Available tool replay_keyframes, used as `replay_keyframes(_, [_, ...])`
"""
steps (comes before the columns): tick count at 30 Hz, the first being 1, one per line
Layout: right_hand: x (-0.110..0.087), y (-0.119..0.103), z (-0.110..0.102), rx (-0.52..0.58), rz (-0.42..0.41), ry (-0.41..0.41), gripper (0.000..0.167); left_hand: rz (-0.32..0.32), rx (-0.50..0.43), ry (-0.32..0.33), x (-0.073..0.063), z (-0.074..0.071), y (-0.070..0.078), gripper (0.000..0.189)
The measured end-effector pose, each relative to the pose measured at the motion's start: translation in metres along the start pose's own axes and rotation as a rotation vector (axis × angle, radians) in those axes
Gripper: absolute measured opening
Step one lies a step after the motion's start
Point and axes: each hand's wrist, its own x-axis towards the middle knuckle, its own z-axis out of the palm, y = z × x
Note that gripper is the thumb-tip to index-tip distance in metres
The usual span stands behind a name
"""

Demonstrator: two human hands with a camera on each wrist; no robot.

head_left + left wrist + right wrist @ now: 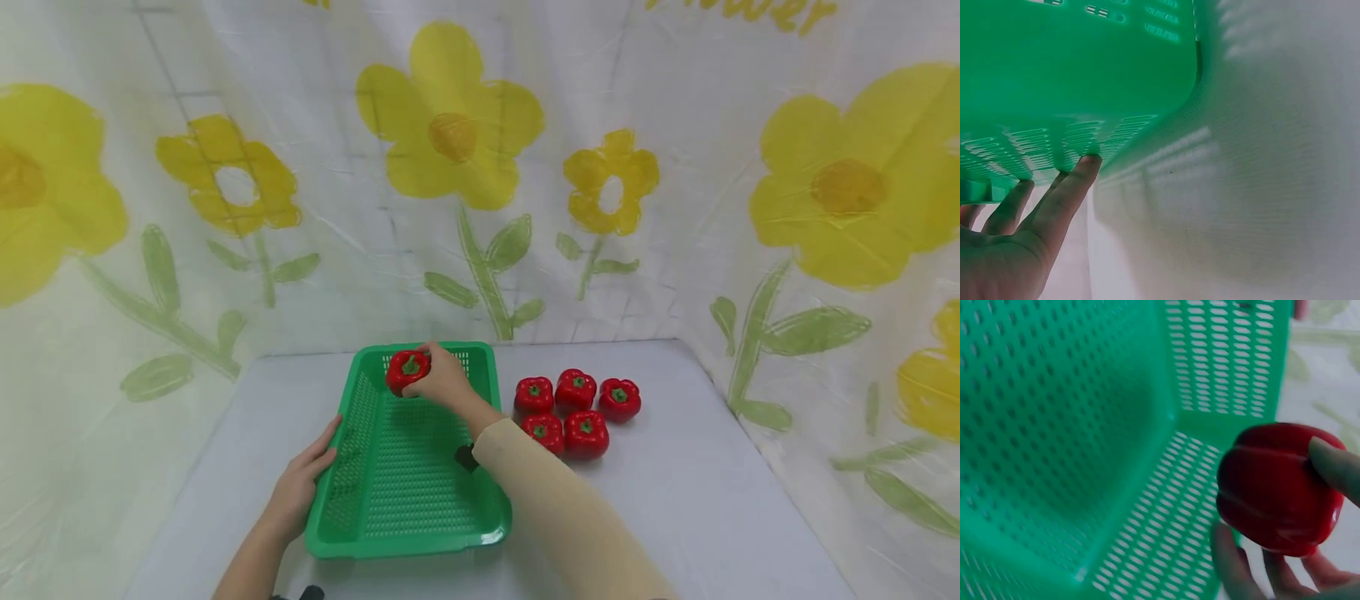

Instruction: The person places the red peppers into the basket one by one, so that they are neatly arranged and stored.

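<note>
A red bell pepper (406, 374) with a green stem is gripped between the thumb and fingers of my right hand (442, 382), over the far end of a green plastic basket (412, 546). The right wrist view shows the pepper (1279, 487) close to the perforated basket wall. My left hand (294, 483) rests against the basket's left side. In the left wrist view, straight fingertips of the left hand (1029, 231) touch the slotted outer wall of the basket (1085, 87). Inside, the visible basket floor is bare mesh.
Several red bell peppers (586, 435) stand grouped on the white table (675, 500), just right of the basket. A dark object (466, 457) shows beneath the right forearm. Behind the table hangs a white curtain (337, 250) painted with yellow flowers.
</note>
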Motion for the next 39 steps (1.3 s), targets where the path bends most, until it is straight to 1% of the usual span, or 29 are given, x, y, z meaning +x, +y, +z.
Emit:
replay_keyframes(5, [0.007, 0.011, 0.023, -0.013, 0.042, 0.017, 0.067, -0.024, -0.022, -0.006, 0.0, 0.001, -0.001, 0.055])
replay_keyframes(8, [0.01, 0.013, 0.033, -0.021, 0.079, 0.044, 0.069, -0.011, -0.02, -0.016, 0.0, 0.002, -0.001, 0.054])
replay_keyframes(10, [0.011, 0.012, 0.04, -0.027, 0.096, 0.052, 0.071, 0.002, -0.011, -0.01, 0.0, 0.001, 0.0, 0.053])
replay_keyframes(15, [0.012, 0.01, 0.054, -0.048, 0.087, 0.033, 0.072, 0.016, 0.014, 0.012, -0.001, -0.002, 0.003, 0.053])
replay_keyframes(21, [0.012, 0.014, 0.064, -0.1, 0.079, 0.041, 0.07, 0.016, -0.003, 0.001, 0.0, -0.002, 0.004, 0.054])
replay_keyframes(24, [0.011, 0.017, 0.067, -0.103, 0.089, 0.036, 0.073, 0.004, -0.016, 0.0, 0.0, -0.001, 0.002, 0.054])
replay_keyframes(27, [0.011, 0.016, 0.066, -0.115, 0.104, 0.026, 0.082, -0.003, -0.022, -0.008, 0.0, 0.0, 0.0, 0.054])
replay_keyframes(31, [0.013, 0.008, 0.058, -0.117, 0.121, 0.021, 0.088, 0.002, -0.018, -0.003, 0.001, -0.001, 0.0, 0.054])
replay_keyframes(35, [0.01, -0.005, 0.042, -0.121, 0.119, 0.01, 0.086, 0.001, -0.02, -0.003, 0.001, -0.001, 0.001, 0.053])
replay_keyframes(39, [0.001, -0.022, 0.023, -0.125, 0.104, 0.003, 0.082, -0.004, -0.009, 0.001, 0.0, -0.002, 0.002, 0.053])
